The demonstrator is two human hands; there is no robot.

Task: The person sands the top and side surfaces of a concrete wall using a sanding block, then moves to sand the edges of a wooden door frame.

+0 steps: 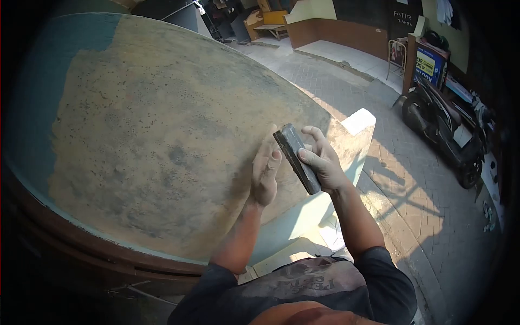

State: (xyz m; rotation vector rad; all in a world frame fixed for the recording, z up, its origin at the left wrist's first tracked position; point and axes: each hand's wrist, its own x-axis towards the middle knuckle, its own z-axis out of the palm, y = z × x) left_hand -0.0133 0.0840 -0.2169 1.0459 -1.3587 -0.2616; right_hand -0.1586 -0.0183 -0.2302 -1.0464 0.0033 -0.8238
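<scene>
A dark, dusty rectangular block (298,158) is gripped in my right hand (323,162), its long side tilted from upper left to lower right. The thumb lies on the block's face and the fingers curl behind it. My left hand (265,172) is just left of the block, fingers stretched upward and holding nothing. Pale dust covers both hands. Beneath and to the left spreads a large curved surface (162,124) with worn tan and grey patches, dark specks and blue-green paint along its left side.
A parked motorcycle (441,122) stands at the right on the paved ground (401,216). A pale wall end (358,123) rises beyond my right hand. Further back are a wooden bench (271,28), a low brown wall (338,40) and a metal rack (397,57).
</scene>
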